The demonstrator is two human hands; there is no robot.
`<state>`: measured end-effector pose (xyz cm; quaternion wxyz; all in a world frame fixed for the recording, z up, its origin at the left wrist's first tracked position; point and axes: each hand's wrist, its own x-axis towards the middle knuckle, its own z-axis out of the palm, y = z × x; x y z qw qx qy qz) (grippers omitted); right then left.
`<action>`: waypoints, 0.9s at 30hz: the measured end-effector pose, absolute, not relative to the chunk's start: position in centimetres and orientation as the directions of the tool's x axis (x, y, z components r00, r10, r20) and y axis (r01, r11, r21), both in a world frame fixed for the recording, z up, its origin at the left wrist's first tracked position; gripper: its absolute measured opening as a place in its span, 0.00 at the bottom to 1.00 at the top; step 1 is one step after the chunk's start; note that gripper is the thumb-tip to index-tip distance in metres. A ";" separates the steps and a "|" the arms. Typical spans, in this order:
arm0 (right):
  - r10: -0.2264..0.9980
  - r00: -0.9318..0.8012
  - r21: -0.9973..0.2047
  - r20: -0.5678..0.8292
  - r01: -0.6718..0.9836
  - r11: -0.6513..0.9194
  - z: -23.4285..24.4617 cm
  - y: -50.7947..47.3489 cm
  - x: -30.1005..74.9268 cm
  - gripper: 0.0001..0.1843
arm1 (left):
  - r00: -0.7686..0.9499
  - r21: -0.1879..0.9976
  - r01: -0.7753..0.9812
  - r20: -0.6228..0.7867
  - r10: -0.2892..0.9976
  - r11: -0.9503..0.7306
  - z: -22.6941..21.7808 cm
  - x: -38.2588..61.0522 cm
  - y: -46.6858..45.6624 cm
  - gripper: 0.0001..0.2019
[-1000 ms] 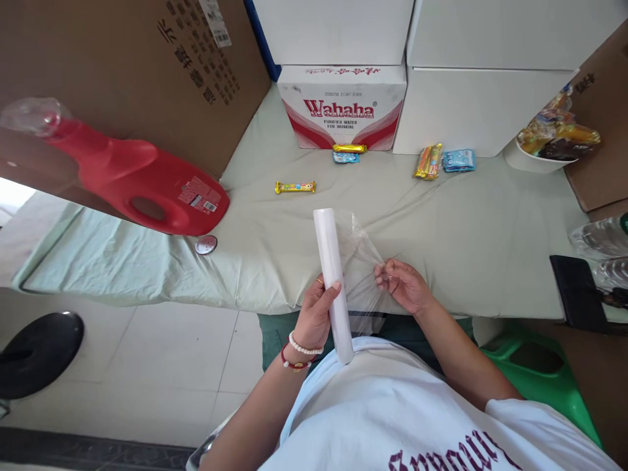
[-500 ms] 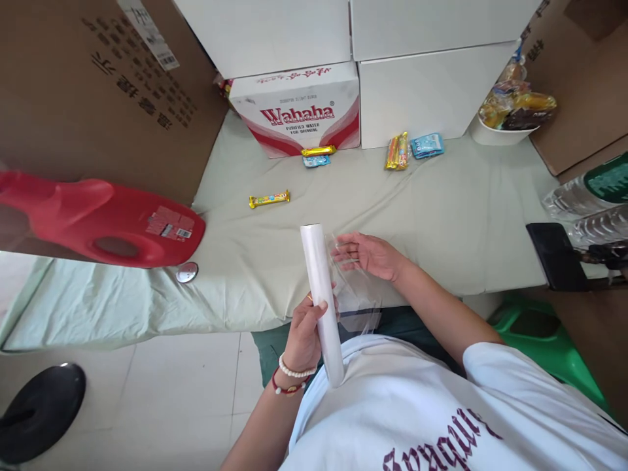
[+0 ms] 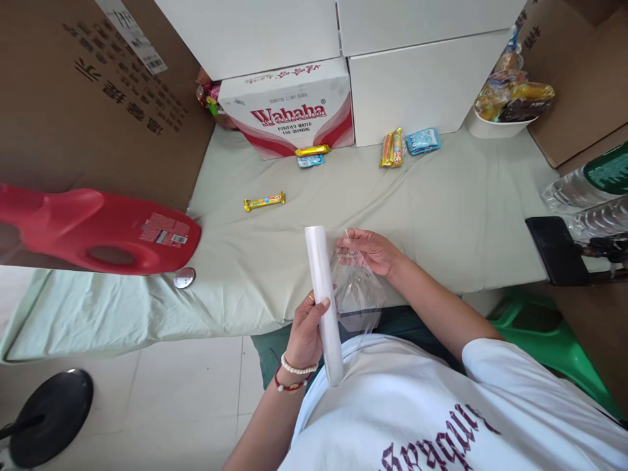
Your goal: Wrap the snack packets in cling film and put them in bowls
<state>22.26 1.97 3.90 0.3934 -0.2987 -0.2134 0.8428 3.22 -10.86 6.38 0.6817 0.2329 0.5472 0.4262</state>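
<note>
My left hand (image 3: 309, 324) is closed around a white roll of plastic wrap (image 3: 321, 281), its lower end resting against my shirt. From the roll's right side hangs a loose clear sheet of film (image 3: 358, 297), crumpled and see-through. My right hand (image 3: 370, 250) pinches the upper part of this film between thumb and fingers, a little to the right of the roll's top. Beyond the roll, a yellow-wrapped snack stick (image 3: 264, 201) lies alone on the green cloth.
A red jug (image 3: 142, 239) and a small round metal lid (image 3: 184, 278) are at the left. A Wahaha carton (image 3: 294, 111), snack sticks (image 3: 391, 149) and blue packets (image 3: 424, 141) line the back. A phone (image 3: 557, 250) and plastic bottles (image 3: 589, 183) stand right.
My right hand's fingers have closed on the film, which now bunches up beneath them. The left hand still holds the roll. The view has shifted slightly.
</note>
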 end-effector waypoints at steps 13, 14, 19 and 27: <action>0.786 -0.575 -0.613 -0.227 -0.543 -0.574 3.0 2.3 23.1 0.22 | 0.110 0.756 -0.354 -0.551 0.827 0.550 5.9 3.0 -10.9 0.27; 0.780 -0.585 -0.610 -0.222 -0.541 -0.580 2.9 2.2 23.2 0.22 | 0.115 0.751 -0.360 -0.553 0.825 0.554 5.9 2.9 -10.9 0.27; 0.722 -0.658 -0.613 -0.215 -0.485 -0.624 2.1 2.0 24.3 0.23 | 0.121 0.731 -0.386 -0.565 0.817 0.563 5.5 2.7 -10.8 0.27; 0.811 -0.545 -0.572 -0.211 -0.604 -0.555 1.8 1.9 24.7 0.14 | 0.097 0.734 -0.411 -0.554 0.827 0.541 5.4 2.5 -10.7 0.25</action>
